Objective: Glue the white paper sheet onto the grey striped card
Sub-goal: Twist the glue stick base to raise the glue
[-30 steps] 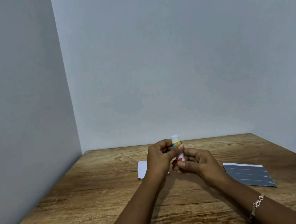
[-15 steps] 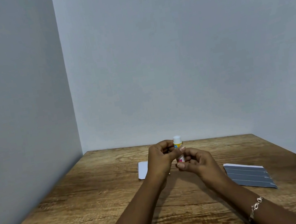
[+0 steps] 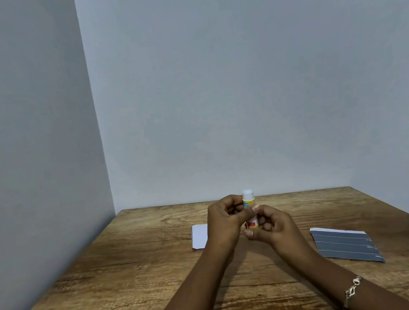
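Stick: white-tipped yellow-and-pink plastic glue stick upright, left hand and right hand both gripping it.
Paper: flat white paper sheet, just behind left hand.

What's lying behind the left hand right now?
The white paper lies flat on the table behind the left hand, which grips the glue stick. Only its left part shows; the hand covers the rest, so its right edge cannot be seen.

matt grained wooden table
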{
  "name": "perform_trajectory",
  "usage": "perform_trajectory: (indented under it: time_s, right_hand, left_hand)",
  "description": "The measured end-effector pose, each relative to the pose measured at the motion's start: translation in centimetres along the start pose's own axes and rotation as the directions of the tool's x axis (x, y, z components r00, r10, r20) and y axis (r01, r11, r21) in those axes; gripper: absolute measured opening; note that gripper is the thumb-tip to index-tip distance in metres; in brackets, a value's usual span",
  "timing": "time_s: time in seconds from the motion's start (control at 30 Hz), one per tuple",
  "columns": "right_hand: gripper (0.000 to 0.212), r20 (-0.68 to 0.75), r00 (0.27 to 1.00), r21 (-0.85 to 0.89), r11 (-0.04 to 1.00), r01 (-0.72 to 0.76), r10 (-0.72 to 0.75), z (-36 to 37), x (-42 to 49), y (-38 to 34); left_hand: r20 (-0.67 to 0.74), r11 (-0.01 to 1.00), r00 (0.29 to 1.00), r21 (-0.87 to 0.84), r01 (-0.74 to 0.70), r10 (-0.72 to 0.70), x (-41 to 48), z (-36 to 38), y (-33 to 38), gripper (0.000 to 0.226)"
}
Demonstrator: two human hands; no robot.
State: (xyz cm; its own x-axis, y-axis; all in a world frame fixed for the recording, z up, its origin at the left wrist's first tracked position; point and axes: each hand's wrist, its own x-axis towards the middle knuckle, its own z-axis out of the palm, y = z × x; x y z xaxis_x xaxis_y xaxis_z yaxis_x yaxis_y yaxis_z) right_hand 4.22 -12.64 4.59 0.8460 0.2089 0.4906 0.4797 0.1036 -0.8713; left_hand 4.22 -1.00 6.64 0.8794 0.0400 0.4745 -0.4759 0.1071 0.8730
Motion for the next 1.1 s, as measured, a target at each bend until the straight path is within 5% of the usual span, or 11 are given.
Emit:
perform_trajectory:
  time_s: [0.2,0.47,0.77,1.1]
  right_hand:
    - [0.028,0.126,0.99,0.167,0.983,-0.082,0.061,-0.6,-0.3,-0.4]
    - [0.036,0.009,1.0,-0.064,0.998,0.025,-0.024,0.3,-0.2,-0.2]
    - [0.028,0.109,0.994,0.069,0.997,-0.026,0.018,-0.4,-0.2,-0.5]
    - [0.029,-0.003,0.999,-0.078,0.996,0.033,-0.033,0.0,0.0,-0.1]
  left_hand:
    - [0.019,1.0,1.0,-0.022,0.011,-0.01,-0.1,-0.3,0.4,0.006]
    - [0.024,1.0,1.0,-0.015,-0.003,0.004,-0.2,-0.1,0.0,0.024]
    - [0.01,1.0,1.0,-0.028,-0.003,0.003,-0.2,-0.5,0.3,0.014]
    - [0.034,1.0,0.999,-0.024,-0.001,0.002,-0.4,0.1,0.3,0.021]
